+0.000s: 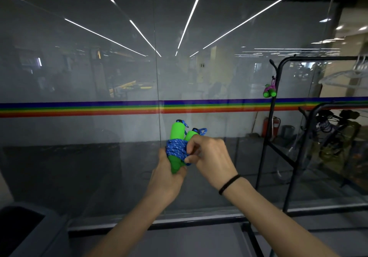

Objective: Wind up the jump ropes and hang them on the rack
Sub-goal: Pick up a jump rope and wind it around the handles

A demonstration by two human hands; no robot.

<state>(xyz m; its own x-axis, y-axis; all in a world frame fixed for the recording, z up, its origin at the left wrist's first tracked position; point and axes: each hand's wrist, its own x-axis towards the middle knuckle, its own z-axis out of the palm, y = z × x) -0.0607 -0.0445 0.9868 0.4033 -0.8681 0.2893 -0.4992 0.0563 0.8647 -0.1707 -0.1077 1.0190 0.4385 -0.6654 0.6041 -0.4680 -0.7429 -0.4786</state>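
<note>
A jump rope (176, 135) with two green handles and a blue cord wound around them is held upright in front of me. My left hand (166, 174) grips the lower ends of the handles. My right hand (209, 157) pinches the blue cord at the right side of the wound bundle. A black rack (275, 105) stands at the right. A second wound jump rope (269, 90), with green handles and a pink cord, hangs from a hook on the rack's left post.
A glass wall (99, 77) with a rainbow stripe runs across straight ahead. White hangers (350, 73) hang on the rack's top bar. A second black frame with dark gear (336, 135) stands at the far right. A dark bin (22, 227) sits at lower left.
</note>
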